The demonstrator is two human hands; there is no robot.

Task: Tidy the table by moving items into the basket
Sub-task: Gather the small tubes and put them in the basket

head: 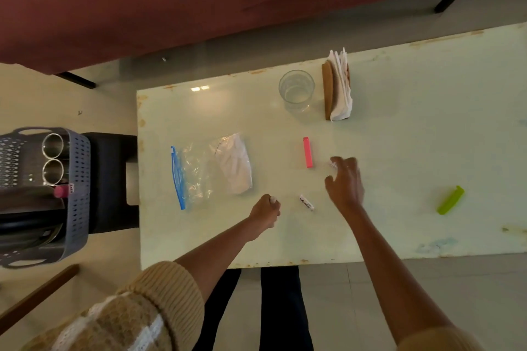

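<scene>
Your left hand (pixel 265 209) is clenched around a small white thing you can barely see, low over the table (pixel 399 151). Your right hand (pixel 343 179) hangs released beside a pink clip (pixel 307 152) and a white packet (pixel 306 202). Off the table's left end sits the basket (pixel 77 179), holding two steel cups (pixel 53 159).

You have a grey perforated basket (pixel 78 179) off the left end of the counter (pixel 399 151), already holding two steel cups (pixel 53 158) lying on their sides. On the counter lie a clear zip bag (pixel 211 169) with a blue seal and white contents, a pink clip (pixel 307 152), a small white tube (pixel 306 202), a green clip (pixel 451 199) far right, an upright glass (pixel 296 90) and a napkin holder (pixel 337 87).
</scene>
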